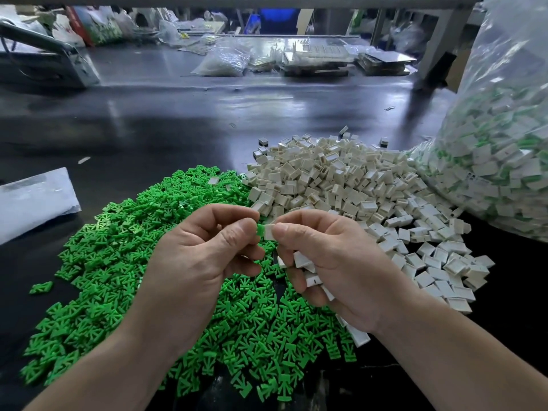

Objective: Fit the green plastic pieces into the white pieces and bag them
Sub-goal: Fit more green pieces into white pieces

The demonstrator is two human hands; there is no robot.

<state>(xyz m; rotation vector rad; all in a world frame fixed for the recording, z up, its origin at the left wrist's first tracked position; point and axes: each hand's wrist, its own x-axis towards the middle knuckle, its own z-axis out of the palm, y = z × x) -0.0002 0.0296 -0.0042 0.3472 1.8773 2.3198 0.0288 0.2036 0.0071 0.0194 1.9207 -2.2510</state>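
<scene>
Nearest the camera, a wide heap of green pieces (118,262) is spreading across the dark bench (178,114), with both forearms reaching in over it. Above that heap, the left grip (204,256), a bare hand, is pinching a single green piece (260,229) between thumb and curled forefinger. The right grip (329,262) is pinching a white piece (270,231) between thumb and forefinger, and the two parts are touching end to end, the green one partly hidden at the mouth of the white one. The lower fingers of the right grip are also curling round several spare white pieces (308,268) held against the palm.

Just beyond the hands, a heap of white pieces (341,179) is lying to the right of the green heap, the two meeting along their edges. At the far right, a large clear plastic bag (504,158) is standing on the bench, bulging with white pieces that are showing green inside. At the left edge, a flat white packet (32,200) is lying apart from the green heap.

Farther back, a smaller clear bag (225,60) of pale parts and some stacked trays (320,59) are sitting on a glossy surface.
</scene>
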